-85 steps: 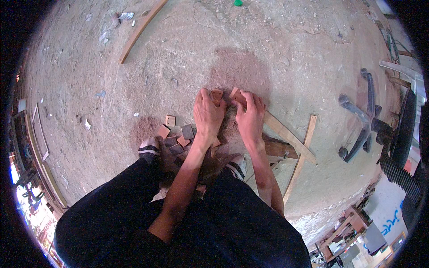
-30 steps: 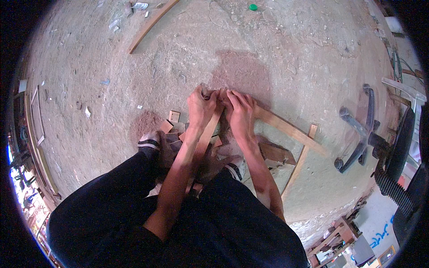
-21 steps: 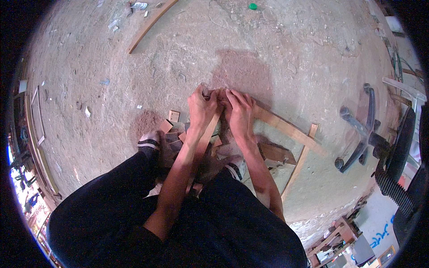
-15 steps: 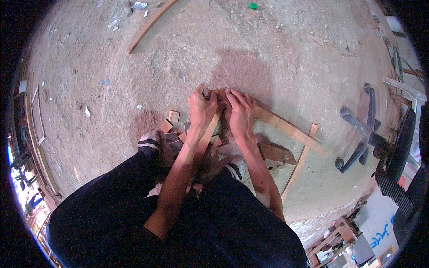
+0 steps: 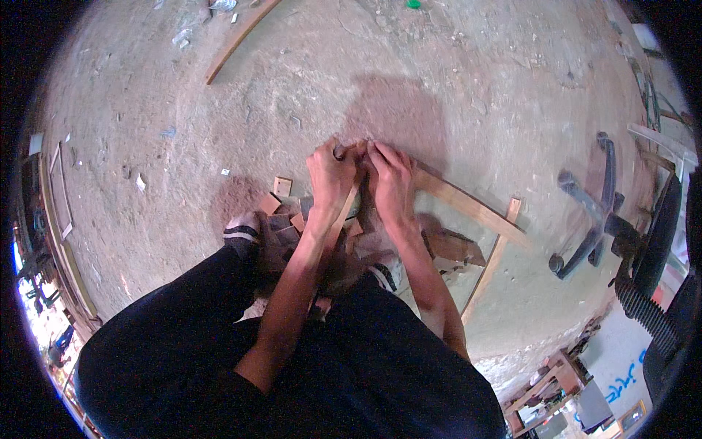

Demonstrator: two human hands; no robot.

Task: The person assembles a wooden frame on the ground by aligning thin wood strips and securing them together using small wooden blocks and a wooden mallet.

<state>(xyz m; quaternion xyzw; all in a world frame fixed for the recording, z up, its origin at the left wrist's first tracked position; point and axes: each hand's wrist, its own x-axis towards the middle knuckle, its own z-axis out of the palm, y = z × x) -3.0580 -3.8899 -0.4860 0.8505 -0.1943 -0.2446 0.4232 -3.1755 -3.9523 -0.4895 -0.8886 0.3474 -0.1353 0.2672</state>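
Two wooden strips come together at a corner between my hands. My left hand (image 5: 333, 174) is closed round the end of the near strip (image 5: 342, 219), which runs back toward my legs. Close beside it, my right hand (image 5: 393, 181) is closed on the end of the long wooden strip (image 5: 468, 203), which slants away to the right. Thumbs and fingertips nearly meet at the corner, and they hide how the two ends touch. Small square wood blocks (image 5: 282, 186) lie in a loose pile left of my left forearm.
Under the long strip's far end crosses a narrow wooden strip (image 5: 488, 274). A dark brown wood block (image 5: 453, 247) lies right of my right forearm. Farther right is an upturned chair base (image 5: 594, 208). A curved wooden strip (image 5: 238, 45) and plastic scraps (image 5: 183, 36) lie ahead on the dusty floor.
The view has shifted very slightly. Both hands keep their grip at the corner, and the strips have barely moved.
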